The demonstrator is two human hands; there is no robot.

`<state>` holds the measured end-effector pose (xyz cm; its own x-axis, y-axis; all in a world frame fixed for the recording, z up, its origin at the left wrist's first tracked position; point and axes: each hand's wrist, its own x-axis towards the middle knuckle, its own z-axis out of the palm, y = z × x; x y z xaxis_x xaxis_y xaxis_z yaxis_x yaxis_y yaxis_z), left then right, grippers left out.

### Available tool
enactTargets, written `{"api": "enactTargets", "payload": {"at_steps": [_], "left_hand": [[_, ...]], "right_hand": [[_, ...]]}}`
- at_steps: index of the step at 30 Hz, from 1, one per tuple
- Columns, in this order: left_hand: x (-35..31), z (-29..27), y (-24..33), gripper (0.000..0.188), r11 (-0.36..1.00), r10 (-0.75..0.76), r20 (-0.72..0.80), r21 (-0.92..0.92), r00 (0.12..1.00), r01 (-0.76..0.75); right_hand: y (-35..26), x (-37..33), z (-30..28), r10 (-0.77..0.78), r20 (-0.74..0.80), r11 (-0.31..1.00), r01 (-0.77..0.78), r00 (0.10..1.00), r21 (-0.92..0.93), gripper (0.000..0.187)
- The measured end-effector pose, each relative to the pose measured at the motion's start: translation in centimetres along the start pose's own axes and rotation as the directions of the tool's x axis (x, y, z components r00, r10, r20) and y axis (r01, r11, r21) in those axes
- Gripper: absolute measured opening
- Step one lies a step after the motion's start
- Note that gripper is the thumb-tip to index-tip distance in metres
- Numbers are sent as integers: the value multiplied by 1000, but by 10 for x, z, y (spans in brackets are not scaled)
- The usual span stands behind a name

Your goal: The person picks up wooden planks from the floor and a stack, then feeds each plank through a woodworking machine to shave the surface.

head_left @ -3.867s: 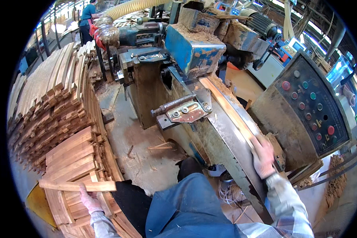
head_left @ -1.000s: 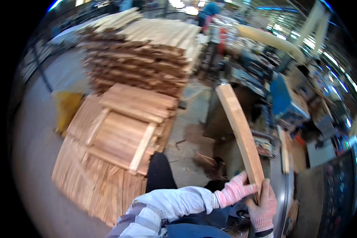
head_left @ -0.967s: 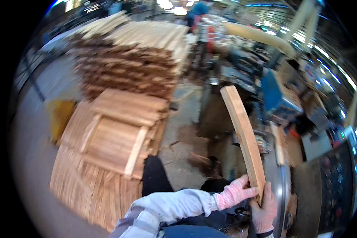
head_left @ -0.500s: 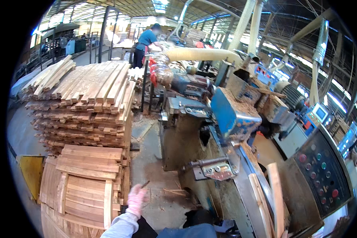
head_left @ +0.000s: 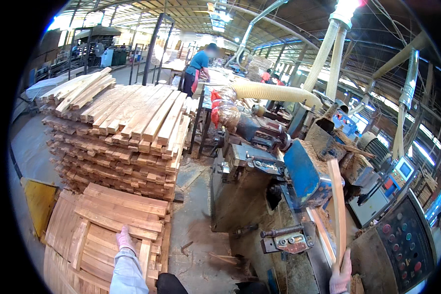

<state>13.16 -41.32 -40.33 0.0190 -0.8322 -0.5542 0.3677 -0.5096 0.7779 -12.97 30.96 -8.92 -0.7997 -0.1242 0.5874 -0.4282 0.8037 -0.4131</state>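
My right hand (head_left: 341, 277), in a pale pinkish glove, grips the lower end of a long, slightly curved wooden strip (head_left: 337, 210). The strip stands nearly upright beside the machine's control panel. At the left, my gloved left hand (head_left: 125, 238) reaches onto the lower stack of wood. Its fingers are close together over the edge of a wooden slat (head_left: 100, 219) lying across the top of that stack. What the fingertips do under the edge is hidden. Another wooden strip (head_left: 322, 234) lies on the machine's metal bed, left of the one I hold.
A tall pile of wooden strips (head_left: 127, 117) rises behind the lower stack. The woodworking machine (head_left: 304, 169), with its blue guard, stands ahead right. Its control panel (head_left: 404, 242) is at far right. Wood scraps (head_left: 223, 257) litter the floor. Another person (head_left: 197, 66) works in the background.
My left hand has let go of a small dark wood scrap and moved left onto the stacked slats. My right hand has come into view, with the strip raised. The view has shifted left.
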Motion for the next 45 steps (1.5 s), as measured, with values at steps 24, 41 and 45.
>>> {"api": "enactTargets", "payload": {"at_steps": [24, 41, 45], "left_hand": [[-338, -33, 10, 55, 951, 184, 673, 63, 716, -303], [-575, 49, -114, 71, 815, -574, 814, 557, -90, -159], [-511, 48, -112, 66, 772, -586, 787, 615, 194, -161]], "right_hand": [[9, 13, -25, -229, 184, 973, 230, 956, 14, 49], [25, -191, -231, 235, 468, 941, -79, 852, -329, 88], [34, -209, -220, 263, 229, 911, -164, 937, -378, 87]]}}
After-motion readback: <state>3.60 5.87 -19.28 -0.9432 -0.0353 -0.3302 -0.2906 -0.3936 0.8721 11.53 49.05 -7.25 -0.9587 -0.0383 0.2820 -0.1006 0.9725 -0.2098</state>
